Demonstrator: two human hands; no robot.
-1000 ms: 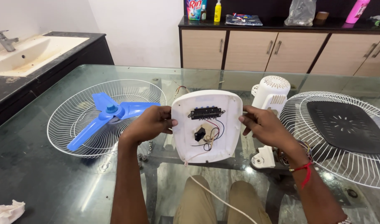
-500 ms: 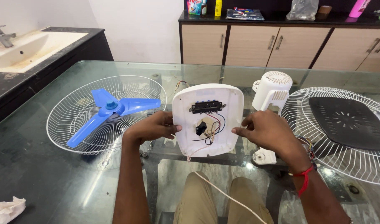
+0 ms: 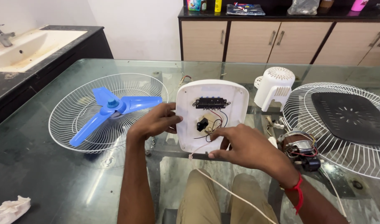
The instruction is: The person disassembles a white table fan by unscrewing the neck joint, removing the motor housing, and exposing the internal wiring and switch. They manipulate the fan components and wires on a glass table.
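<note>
Both hands met at a white fan base panel held upright over the glass worktop. Her left hand gripped its left edge, fingers curled around it. Her right hand pinched at the wires low on its inner face, touching them.

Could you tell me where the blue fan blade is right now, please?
In the head view, the blue fan blade lies in the white wire grille on the glass table, left of the left hand.
</note>
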